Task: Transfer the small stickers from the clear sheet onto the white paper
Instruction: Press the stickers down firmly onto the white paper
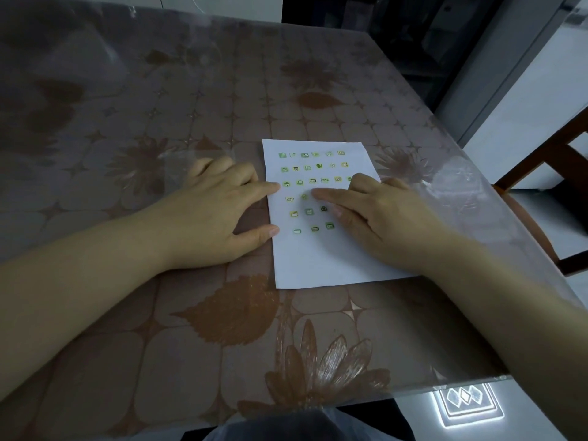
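Fingers flat, gripping nothing: left hand [219,202] pins the white paper [318,262], right hand [381,211] presses a sticker [304,196]. Flimsy, tacky stuff; I'd lift it by a corner.

The white paper [321,259] carries rows of small green-and-yellow stickers [305,168] — the tabletop [159,329] is brown, patterned with rounded squares, leaves and flowers.

Left hand [219,211] touches white paper [318,259] edge; right hand [375,214] flat among green stickers [305,168]; clear sheet [178,173] at left.
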### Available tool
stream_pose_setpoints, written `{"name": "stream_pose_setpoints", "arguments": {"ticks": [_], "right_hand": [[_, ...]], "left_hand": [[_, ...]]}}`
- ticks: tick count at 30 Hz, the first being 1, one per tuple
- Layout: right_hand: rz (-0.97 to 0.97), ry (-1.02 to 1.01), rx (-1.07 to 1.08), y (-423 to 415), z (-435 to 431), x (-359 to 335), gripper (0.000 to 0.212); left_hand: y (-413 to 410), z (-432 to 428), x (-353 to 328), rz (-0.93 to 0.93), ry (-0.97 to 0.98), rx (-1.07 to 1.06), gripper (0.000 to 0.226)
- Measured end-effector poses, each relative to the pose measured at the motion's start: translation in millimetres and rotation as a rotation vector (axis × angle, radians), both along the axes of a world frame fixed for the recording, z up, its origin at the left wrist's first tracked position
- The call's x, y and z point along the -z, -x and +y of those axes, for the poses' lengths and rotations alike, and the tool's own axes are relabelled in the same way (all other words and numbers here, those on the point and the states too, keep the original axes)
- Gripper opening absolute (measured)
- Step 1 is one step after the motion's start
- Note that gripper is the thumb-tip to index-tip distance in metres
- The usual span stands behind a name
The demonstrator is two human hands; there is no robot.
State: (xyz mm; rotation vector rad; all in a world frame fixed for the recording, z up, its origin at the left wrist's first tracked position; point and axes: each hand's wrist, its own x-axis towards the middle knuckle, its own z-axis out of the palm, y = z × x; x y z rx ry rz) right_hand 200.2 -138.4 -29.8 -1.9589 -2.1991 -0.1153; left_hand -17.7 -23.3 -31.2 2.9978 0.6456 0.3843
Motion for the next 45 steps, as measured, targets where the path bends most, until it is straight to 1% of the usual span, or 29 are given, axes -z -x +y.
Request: {"name": "stream_pose_setpoints", "arguments": {"ticks": [5, 10, 18, 22, 25, 27, 29, 31, 36, 39, 42, 43, 45], "right_hand": [[0.001, 0.039, 0.006, 2, 2, -3, 0.054], [-0.021, -0.061, 0.002, 2, 2, -2, 0.046], [-0.042, 0.017, -0.028, 11, 4, -3, 0.049], [-0.019, 0.067, -0.020, 11, 7, -6, 0.052], [0.014, 0.042, -0.024, 9, 6, -4, 0.051], [0.076, 0.012, -0.001, 6, 5, -3, 0.048], [0.127, -0.029, 0.025, 3, 5, -2, 0.047], [0.138, -0.058, 0.038, 1, 5, -2, 0.048], [0.192, -0.054, 0.064, 1, 4, -3, 0.044], [0.247, 0.017, 0.044, 1, 4, -10, 0.045], [0.278, 0.251, 0.026, -3, 6, -24, 0.048], [0.260, 0.299, 0.020, -4, 8, -27, 0.050], [0.186, 0.299, 0.008, -4, 14, -30, 0.049]], "left_hand": [[0, 2, 0, -0.004, -0.017, 0.013, 0.070], [0, 2, 1, -0.005, -0.019, 0.011, 0.068], [0, 2, 2, 0.013, -0.015, 0.010, 0.066], [0, 3, 0, -0.001, 0.000, 0.023, 0.061], [0, 3, -1, -0.006, -0.009, 0.034, 0.055], [0, 4, -1, -0.002, -0.001, 0.036, 0.054], [1, 5, -1, 0.002, 0.003, 0.031, 0.054], [1, 4, -1, 0.016, 0.003, 0.033, 0.056], [-1, 1, -5, 0.059, 0.075, 0.006, 0.065], [0, -1, -7, 0.097, 0.115, -0.013, 0.068], [-1, 0, -12, 0.157, 0.182, -0.081, 0.070], [-3, 1, -14, 0.194, 0.200, -0.106, 0.071], [-8, 3, -18, 0.283, 0.203, -0.127, 0.073]]}}
